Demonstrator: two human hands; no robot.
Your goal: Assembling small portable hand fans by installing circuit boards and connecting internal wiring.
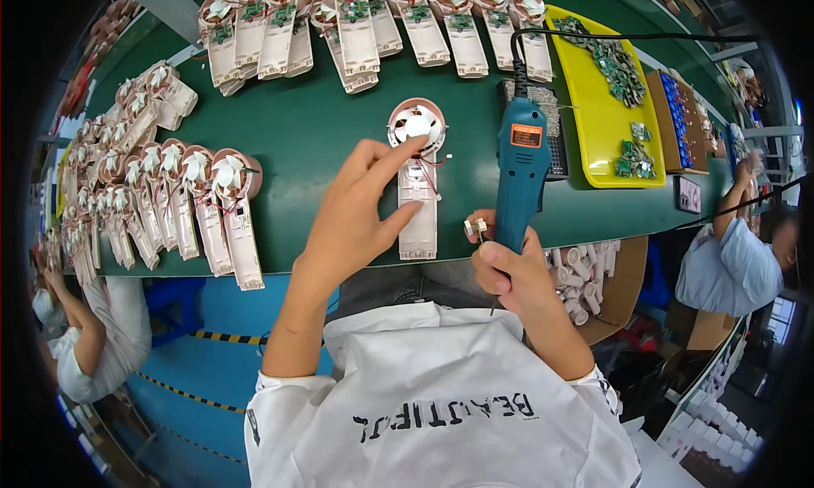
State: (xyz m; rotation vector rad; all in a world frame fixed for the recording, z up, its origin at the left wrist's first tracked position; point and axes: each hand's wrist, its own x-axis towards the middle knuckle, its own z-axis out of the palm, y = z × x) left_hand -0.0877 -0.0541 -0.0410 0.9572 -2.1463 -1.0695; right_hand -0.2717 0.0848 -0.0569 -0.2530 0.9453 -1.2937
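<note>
A pale pink handheld fan half-shell [417, 234] lies upright on the green table, with a white fan blade wheel [417, 125] in its round head and thin red and dark wires at its neck. My left hand [352, 212] is over its left side, fingers apart, the index fingertip at the fan hub and the thumb by the handle. My right hand [517, 272] is closed around the lower end of a teal electric screwdriver [521, 166], its thin bit pointing down. A small white part [475, 226] shows at this hand's fingertips; its kind is unclear.
Rows of similar fan shells [275, 39] line the table's far side and left. A yellow tray [600, 140] of green circuit boards stands right, near a dark box of screws [555, 140]. The screwdriver's black cable [636, 36] runs overhead. Co-workers sit on both sides.
</note>
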